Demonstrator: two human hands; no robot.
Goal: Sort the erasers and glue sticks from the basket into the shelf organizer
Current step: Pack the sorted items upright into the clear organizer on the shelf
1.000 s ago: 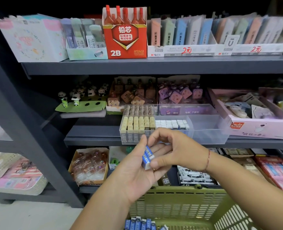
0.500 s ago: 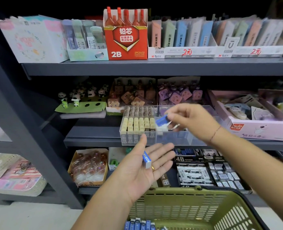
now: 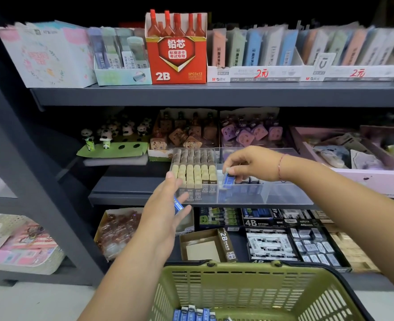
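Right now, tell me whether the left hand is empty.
No, a blue eraser rests against the palm of the left hand, between thumb and straight fingers.

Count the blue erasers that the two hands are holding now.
2. The right hand pinches a blue eraser in the clear organizer's middle compartment; a second eraser rests in the left hand. The left palm may hide more.

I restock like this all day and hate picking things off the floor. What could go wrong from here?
The blue eraser resting in the left hand is barely gripped, fingers nearly straight; it might slip and miss the basket. The right hand pinches a second eraser tilted over the clear organizer, so it may land askew. The organizer sits at the shelf's front edge; a nudge could shift it.
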